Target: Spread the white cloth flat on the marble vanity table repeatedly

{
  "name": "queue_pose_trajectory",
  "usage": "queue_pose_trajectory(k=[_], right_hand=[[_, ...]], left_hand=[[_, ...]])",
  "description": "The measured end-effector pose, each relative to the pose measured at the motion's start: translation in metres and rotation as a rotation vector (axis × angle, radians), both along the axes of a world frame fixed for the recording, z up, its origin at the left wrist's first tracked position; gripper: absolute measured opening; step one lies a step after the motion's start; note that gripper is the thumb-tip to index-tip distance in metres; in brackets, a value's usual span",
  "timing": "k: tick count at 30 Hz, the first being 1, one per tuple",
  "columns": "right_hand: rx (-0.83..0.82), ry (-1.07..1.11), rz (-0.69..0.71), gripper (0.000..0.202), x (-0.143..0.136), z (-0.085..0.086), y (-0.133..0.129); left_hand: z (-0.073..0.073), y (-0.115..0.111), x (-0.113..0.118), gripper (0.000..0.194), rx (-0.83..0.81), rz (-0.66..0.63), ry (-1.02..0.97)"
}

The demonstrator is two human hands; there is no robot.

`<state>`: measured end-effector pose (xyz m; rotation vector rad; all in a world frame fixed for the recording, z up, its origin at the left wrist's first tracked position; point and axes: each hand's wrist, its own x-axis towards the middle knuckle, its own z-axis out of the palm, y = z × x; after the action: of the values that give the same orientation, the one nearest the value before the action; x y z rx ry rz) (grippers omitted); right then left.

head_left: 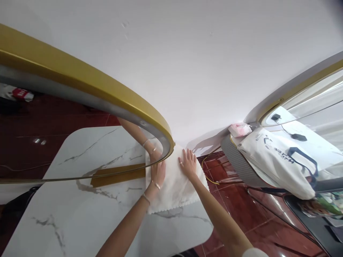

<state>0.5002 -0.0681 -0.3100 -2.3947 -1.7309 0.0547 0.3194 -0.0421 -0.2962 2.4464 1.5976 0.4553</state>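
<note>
A white cloth [174, 194] with a scalloped edge lies spread over the right part of a white marble-patterned table [88, 225]. My left hand [158, 175] rests on the cloth beside the gold-framed mirror [128, 85], its fingers stretched out and partly against the mirror's edge. Bracelets circle that wrist. My right hand [189, 163] lies flat on the cloth near the wall, fingers spread, a ring on one finger. Neither hand grips anything. Inside the mirror the left hand and forearm are reflected.
A flat gold strip [118, 175] lies at the mirror's lower edge. To the right, a second table [235, 160] bears a white printed bag [273, 157] and a tissue pack [240, 129], beside another mirror [278, 96]. A yellow cable [204, 167] hangs between the tables, above red floor tiles.
</note>
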Motion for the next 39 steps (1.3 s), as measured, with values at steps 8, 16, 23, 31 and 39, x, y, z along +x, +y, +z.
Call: queue_pose_trajectory(k=[8,16,23,31,39], right_hand=[[0.044,-0.082,0.172,0.068,-0.028,-0.001,-0.186],[0.031,-0.084,0.144,0.068,-0.037,-0.011,-0.205],[-0.057,-0.11,0.153,0.059,-0.019,-0.006,-0.098],[0.038,-0.086,0.226,0.057,-0.044,-0.013,-0.163],[0.155,-0.041,0.281,0.061,-0.063,-0.02,-0.203]], left_hand=[[-0.013,-0.186,-0.059,0.062,0.176,-0.102,0.126],[-0.015,-0.197,-0.068,0.064,0.221,-0.116,0.154],[-0.017,-0.106,-0.045,0.057,0.187,-0.044,0.102],[-0.019,-0.174,-0.071,0.059,0.226,-0.013,0.13],[-0.023,-0.171,-0.094,0.044,0.229,0.118,0.031]])
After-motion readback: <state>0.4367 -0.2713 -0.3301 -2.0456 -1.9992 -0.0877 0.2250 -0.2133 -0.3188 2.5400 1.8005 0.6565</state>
